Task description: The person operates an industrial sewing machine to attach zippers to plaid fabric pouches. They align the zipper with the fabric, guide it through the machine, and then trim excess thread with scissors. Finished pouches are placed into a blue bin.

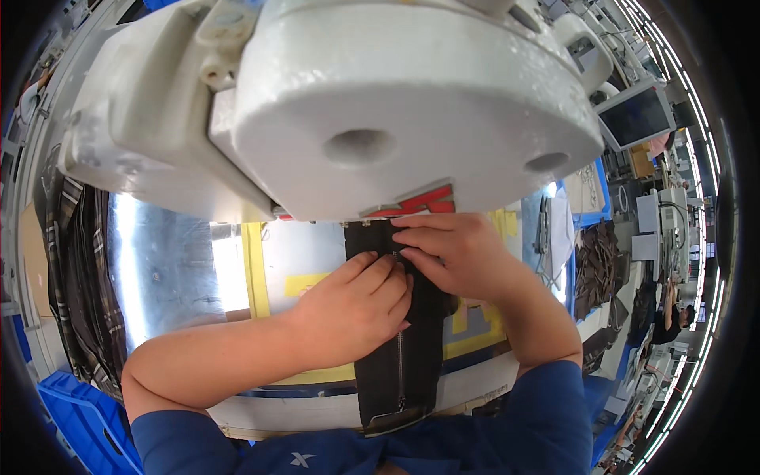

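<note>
A strip of black fabric [400, 368] with a long zipper lies lengthwise beneath the white head [419, 119] of a sewing machine, over a work plate [269, 261] marked with yellow tape. My left hand [352, 305] has its fingers bent and pressed together on the fabric beside the zipper, fingertips partly hidden. Just above it to the right, my right hand [451, 253] grips the fabric near the machine, its thumb and fingers curled at the zipper's upper part. The needle area is hidden under the machine head.
Dark plaid garments [75, 277] hang at the left above a blue crate [79, 404]. On the right are dark cut pieces [594, 269], a blue tray [603, 194], a monitor [633, 115] and other machines. A person [669, 321] is farther off at the right.
</note>
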Demonstrator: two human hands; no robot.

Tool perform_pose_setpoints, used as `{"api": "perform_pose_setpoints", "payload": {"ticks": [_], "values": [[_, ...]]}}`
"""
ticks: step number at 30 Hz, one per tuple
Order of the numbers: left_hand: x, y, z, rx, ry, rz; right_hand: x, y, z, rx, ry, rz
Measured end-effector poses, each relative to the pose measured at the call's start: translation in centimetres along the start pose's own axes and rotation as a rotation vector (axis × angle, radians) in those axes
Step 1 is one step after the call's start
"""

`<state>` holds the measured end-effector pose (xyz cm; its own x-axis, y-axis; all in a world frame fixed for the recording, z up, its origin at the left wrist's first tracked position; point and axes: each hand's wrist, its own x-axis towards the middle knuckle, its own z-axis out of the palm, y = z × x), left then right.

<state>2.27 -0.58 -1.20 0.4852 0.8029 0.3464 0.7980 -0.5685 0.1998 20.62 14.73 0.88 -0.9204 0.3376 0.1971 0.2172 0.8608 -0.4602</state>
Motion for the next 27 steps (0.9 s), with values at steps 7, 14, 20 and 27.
{"api": "perform_pose_setpoints", "payload": {"ticks": [7, 14, 20, 27], "values": [[0.0, -0.1, 0.1, -0.006, 0.005, -0.002, 0.3, 0.2, 0.6, -0.076, 0.081, -0.084], [0.1, 0.0, 0.1, -0.035, 0.011, -0.011, 0.4, 0.3, 1.0, -0.146, 0.115, -0.130], [0.0, -0.2, -0.4, -0.099, -0.029, -0.089, 0.3, 0.2, 0.9, -0.203, 0.037, -0.146], [0.2, -1.5, -1.0, -0.069, -0.044, -0.231, 0.0, 0.1, 1.1, -0.182, 0.081, -0.125]]}}
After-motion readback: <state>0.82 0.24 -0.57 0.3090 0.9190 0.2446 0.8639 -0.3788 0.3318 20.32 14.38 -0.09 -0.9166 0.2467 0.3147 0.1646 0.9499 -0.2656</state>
